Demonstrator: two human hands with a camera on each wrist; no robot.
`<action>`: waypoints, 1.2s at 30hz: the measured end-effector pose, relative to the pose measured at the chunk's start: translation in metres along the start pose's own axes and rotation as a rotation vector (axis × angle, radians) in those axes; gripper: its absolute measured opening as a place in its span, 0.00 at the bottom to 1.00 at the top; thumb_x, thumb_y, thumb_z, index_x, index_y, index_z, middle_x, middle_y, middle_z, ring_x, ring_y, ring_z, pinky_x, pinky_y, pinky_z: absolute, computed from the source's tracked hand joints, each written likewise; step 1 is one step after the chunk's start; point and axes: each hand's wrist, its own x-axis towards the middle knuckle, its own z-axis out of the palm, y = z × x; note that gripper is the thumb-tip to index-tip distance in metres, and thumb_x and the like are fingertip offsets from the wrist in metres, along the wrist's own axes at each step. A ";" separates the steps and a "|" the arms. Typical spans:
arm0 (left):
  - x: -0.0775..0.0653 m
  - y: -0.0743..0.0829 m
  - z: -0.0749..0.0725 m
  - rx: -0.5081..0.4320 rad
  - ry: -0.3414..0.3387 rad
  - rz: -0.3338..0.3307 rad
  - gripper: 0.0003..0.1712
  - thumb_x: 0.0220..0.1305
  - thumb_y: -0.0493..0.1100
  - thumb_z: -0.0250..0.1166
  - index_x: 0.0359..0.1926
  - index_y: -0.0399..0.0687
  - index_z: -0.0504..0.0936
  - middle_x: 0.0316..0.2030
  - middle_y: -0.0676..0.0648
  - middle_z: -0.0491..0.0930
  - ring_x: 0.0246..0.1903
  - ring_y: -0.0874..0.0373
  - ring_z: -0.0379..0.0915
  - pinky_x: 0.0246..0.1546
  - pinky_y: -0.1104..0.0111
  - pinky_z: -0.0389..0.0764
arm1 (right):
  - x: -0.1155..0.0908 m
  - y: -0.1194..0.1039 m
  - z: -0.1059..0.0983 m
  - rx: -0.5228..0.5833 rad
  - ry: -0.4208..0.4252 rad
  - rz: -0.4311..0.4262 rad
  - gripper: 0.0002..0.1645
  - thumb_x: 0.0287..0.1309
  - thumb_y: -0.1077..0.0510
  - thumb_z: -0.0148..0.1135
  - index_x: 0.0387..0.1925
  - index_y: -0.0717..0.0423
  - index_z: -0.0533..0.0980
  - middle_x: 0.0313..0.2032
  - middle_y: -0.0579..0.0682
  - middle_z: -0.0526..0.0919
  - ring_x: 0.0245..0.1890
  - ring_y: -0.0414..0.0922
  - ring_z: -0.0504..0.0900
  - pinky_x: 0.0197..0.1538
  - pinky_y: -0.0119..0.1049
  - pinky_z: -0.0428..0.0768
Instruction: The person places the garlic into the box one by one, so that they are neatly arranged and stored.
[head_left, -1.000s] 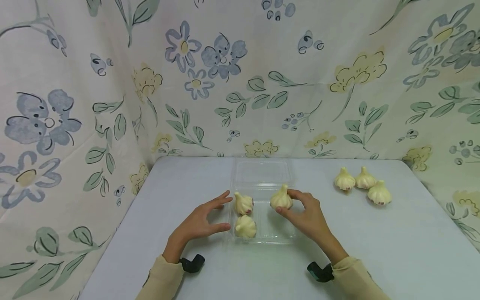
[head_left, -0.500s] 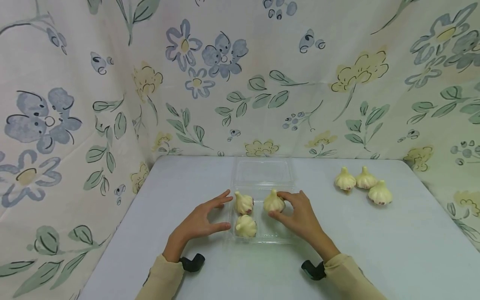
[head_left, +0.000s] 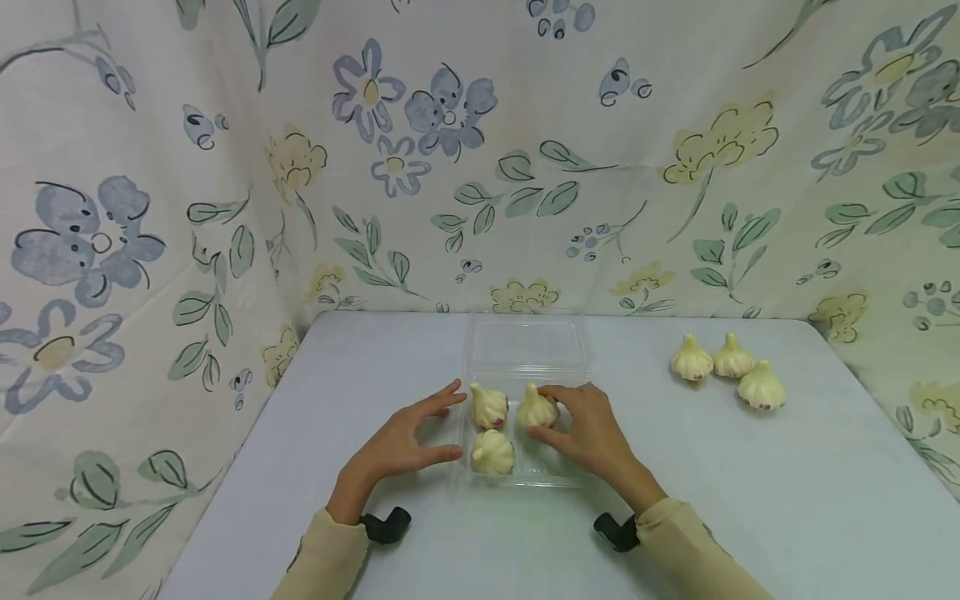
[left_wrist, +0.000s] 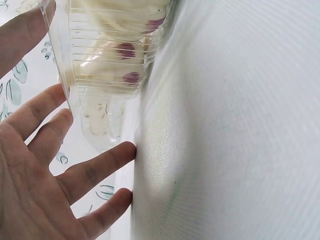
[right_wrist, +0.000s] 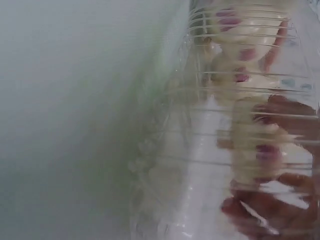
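Clear box (head_left: pixel 555 482): plastic w/ ridged sides, open on the worktop (head_left: pixel 375 371) in front of me, base nearest me.
Lid (head_left: pixel 527 343): clear too, folded back on the far side of the base.
In box, L side: 2 garlic bulbs, one behind the other, touching or nearly. Rear bulb (head_left: pixel 490 408) leans w/ its stem up & L; front bulb (head_left: pixel 492 453) is tipped, stem to the L.
In box, further R: held bulb (head_left: pixel 535 410), stem up, just R of the rear one; can't tell if it's resting on the box floor.
R hand (head_left: pixel 591 432): pinching that bulb betw. thumb & fingers; my R wrist view shows it thru the ridged wall, blurry.
L hand (head_left: pixel 399 447): relaxed, fingers spread, gripping nothing, fingertips right by the box's L rim; contact unclear.
Outside box: 3 more bulbs at far R of worktop, stems up, close tog.: left one (head_left: pixel 692 361), middle one (head_left: pixel 733 359), nearest one (head_left: pixel 762 388).
Backdrop: floral cloth (head_left: pixel 465 242) beyond worktop.
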 end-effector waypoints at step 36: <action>0.000 0.002 0.001 0.025 0.008 0.000 0.45 0.59 0.58 0.74 0.76 0.61 0.67 0.79 0.64 0.54 0.68 0.47 0.72 0.70 0.39 0.64 | 0.008 -0.009 0.015 -0.097 -0.033 0.126 0.34 0.50 0.43 0.79 0.55 0.56 0.82 0.48 0.55 0.89 0.51 0.55 0.84 0.68 0.64 0.60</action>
